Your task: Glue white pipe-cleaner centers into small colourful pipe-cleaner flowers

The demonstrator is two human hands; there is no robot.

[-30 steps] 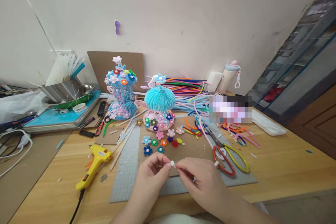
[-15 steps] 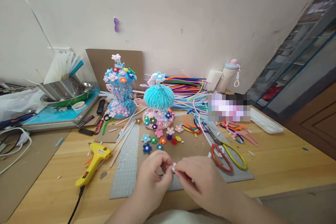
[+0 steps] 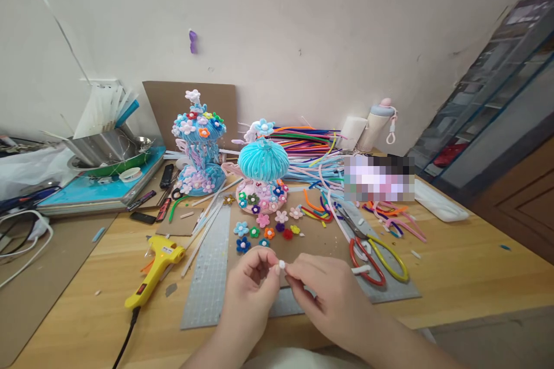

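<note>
Between the fingertips of both hands is a small white curl of pipe cleaner [image 3: 281, 264]. My left hand [image 3: 253, 288] pinches it from the left, thumb against forefinger. From the other side my right hand [image 3: 326, 294] grips it, fingers closed. A white end sticks out past the right hand's far side, over the scissors; whether it joins the curl is hidden. Just beyond the hands lie several small fuzzy flowers, among them a dark blue flower [image 3: 243, 244] and an orange flower [image 3: 269, 233]. Scissors [image 3: 366, 236] with red and yellow handles rest to the right.
A yellow glue gun [image 3: 156, 271] lies left of the cutting mat [image 3: 203, 294]. Behind the flowers stand a turquoise-topped pipe cleaner ornament [image 3: 263, 161] and a blue flowered one [image 3: 199, 150]. Pipe cleaners [image 3: 303, 138] are heaped at the back. A bottle [image 3: 374, 127] stands by the wall.
The white curl and my fingertips have risen slightly and shifted a little left. A white end now shows more plainly beside my right hand.
</note>
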